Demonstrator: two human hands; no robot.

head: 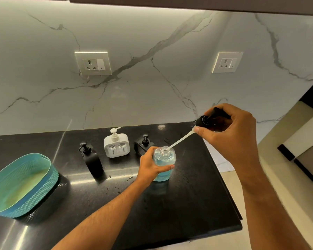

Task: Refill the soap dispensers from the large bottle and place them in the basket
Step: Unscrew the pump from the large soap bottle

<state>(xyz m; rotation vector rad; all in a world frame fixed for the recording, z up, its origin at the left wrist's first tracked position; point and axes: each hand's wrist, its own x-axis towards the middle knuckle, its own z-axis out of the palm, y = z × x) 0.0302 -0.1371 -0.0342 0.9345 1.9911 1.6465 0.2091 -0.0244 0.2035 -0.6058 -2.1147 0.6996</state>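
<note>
A clear bottle of blue soap (163, 164) stands on the black counter (179, 204), its neck open. My left hand (150, 166) grips its body. My right hand (229, 130) holds a black pump head (203, 120) up and to the right of the bottle, and the pump's white tube (181, 140) slants down with its tip at the bottle's mouth. Behind stand a tall black dispenser (91, 159), a white square dispenser (117, 145) and a low black dispenser (143, 144). A teal basket (43, 170) sits at the left.
A marble wall with two sockets (93, 63) (227, 62) rises behind the counter. The counter's right edge falls off near my right forearm. Small wet spots lie in front of the bottle.
</note>
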